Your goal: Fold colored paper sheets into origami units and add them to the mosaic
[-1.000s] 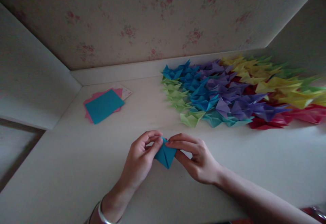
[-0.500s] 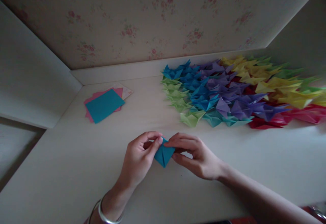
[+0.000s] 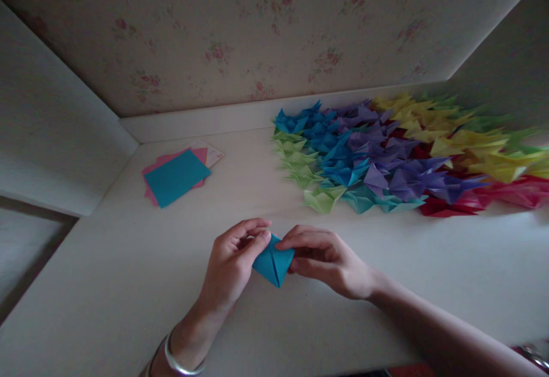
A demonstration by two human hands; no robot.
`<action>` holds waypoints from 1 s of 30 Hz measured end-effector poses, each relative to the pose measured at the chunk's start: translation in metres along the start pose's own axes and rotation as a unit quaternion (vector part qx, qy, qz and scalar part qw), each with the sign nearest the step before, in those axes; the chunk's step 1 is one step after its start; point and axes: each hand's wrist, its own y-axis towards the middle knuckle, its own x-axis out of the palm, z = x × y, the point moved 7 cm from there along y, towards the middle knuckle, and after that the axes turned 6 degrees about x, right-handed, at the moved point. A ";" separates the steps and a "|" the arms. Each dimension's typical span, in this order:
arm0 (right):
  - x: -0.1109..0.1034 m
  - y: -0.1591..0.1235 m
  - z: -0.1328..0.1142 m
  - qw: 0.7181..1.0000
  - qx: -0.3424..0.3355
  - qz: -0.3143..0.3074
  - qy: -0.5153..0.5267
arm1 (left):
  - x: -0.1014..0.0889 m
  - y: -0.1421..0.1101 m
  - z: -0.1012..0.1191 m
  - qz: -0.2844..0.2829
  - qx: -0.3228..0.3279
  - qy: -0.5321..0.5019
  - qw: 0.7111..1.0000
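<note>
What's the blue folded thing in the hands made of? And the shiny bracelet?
The blue folded thing looks like matte paper: it has crisp creases and a sharp point. The bracelet is probably smooth metal, as it's silvery and catches light, though shiny plastic could look similar.

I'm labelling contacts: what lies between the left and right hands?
The head view shows a folded blue paper there, held by both the left hand and the right hand.

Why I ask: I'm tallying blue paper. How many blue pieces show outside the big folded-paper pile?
2: a folded blue paper piece held by the left hand and right hand, and a flat blue paper rectangle atop pink paper sheets. More may be hidden beneath the rectangle.
</note>
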 end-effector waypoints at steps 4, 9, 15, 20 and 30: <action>-0.006 0.000 -0.006 0.999 -0.033 0.023 0.023 | 0.008 -0.005 0.008 -0.041 -0.010 -0.038 0.998; -0.018 -0.002 -0.016 0.993 -0.073 0.083 0.048 | 0.021 -0.012 0.016 -0.108 -0.012 -0.155 0.982; -0.029 -0.007 -0.019 0.983 -0.106 0.146 0.023 | 0.017 -0.017 0.027 -0.109 0.092 0.018 0.990; -0.029 -0.008 -0.024 0.980 -0.115 0.164 0.003 | 0.019 -0.018 0.031 -0.132 0.156 0.111 0.973; -0.022 -0.015 -0.035 0.966 -0.197 0.126 -0.108 | 0.013 -0.016 0.047 -0.101 0.255 0.163 0.948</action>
